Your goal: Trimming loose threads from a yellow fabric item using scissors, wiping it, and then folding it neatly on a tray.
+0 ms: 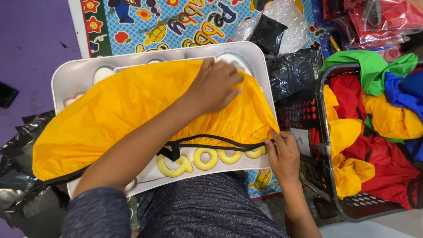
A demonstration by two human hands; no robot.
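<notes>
A yellow fabric cover (pixel 119 114) with a black elastic edge lies spread over a white plastic tray (pixel 72 79) resting on my lap. My left hand (pixel 213 86) presses flat on the cover's upper right part, fingers spread. My right hand (pixel 282 154) pinches the cover's black-trimmed edge at the tray's right lower corner. Yellow raised letters (pixel 207 159) show on the tray's near rim below the fabric.
A dark wire basket (pixel 324 145) on the right holds several red, yellow, green and blue fabric covers. Black plastic bags (pixel 293 75) lie behind it and at my left (pixel 20 185). A colourful play mat (pixel 176 22) covers the floor ahead.
</notes>
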